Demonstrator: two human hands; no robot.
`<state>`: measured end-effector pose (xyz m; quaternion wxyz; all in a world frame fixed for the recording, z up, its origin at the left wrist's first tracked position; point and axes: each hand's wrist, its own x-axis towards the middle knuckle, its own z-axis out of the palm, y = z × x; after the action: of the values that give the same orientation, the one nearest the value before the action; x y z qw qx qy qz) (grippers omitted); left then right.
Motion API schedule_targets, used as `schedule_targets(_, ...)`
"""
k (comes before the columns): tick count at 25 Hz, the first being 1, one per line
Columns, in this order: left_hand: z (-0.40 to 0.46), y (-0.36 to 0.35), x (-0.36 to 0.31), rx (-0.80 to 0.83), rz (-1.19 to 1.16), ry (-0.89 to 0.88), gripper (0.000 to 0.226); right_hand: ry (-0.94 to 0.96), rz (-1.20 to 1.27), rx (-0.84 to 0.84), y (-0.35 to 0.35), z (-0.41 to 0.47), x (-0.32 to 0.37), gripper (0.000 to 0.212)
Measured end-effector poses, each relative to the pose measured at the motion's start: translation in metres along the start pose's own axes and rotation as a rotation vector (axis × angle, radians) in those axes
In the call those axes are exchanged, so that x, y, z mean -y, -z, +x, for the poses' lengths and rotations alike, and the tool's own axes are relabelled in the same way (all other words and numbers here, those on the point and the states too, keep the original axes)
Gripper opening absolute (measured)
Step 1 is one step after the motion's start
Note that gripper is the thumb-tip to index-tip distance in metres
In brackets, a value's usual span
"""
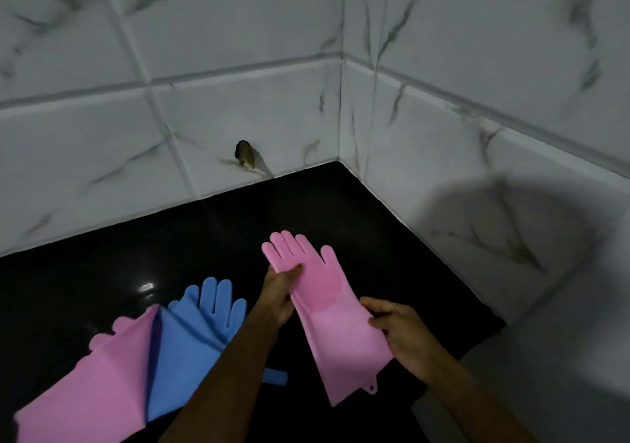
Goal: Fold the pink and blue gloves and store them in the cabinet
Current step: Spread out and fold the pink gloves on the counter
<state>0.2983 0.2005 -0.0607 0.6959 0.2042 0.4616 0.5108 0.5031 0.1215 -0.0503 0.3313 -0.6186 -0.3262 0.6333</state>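
Folding the first pink glove (327,309), still flat and unfolded. Left hand (279,292) pinched on its edge below the glove fingers; right hand (402,330) clamped on the cuff side. Next, likely: bringing tips over to cuff. 1 blue glove (191,337) and 1 more pink glove (92,384) left of the left fingers on the black counter (204,231); no cabinet visible.

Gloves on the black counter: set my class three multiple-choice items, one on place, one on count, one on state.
1. Where does the blue glove lie?
A. left of the held pink glove
B. on the wall tiles
C. right of the held pink glove

2. How many pink gloves show?
A. one
B. two
C. four

3. What state is the held pink glove in?
A. rolled in a ball
B. folded in half
C. spread unfolded between both hands

Key: 1 A, it lies on the counter partly under the second pink glove. 2 B, one held, one lying. 3 C, left hand and right hand grip its edges.
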Motion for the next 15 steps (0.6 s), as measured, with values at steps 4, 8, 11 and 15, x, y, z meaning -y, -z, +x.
schedule_targets(4,0.014,-0.004,-0.004,-0.076,-0.018,0.007,0.052,-0.004,0.018,-0.013,0.000,0.013,0.004,0.043)
schedule_targets(8,0.023,-0.007,-0.007,-0.164,0.039,-0.002,0.049,0.014,-0.029,-0.038,-0.003,0.017,0.007,0.040)
schedule_targets(11,0.029,-0.006,-0.009,-0.333,0.226,-0.103,0.062,0.046,-0.068,-0.090,-0.007,0.013,0.014,0.032)
schedule_targets(15,0.027,0.004,-0.021,-0.388,0.340,-0.204,0.082,0.106,-0.074,-0.179,-0.015,0.003,0.023,0.024)
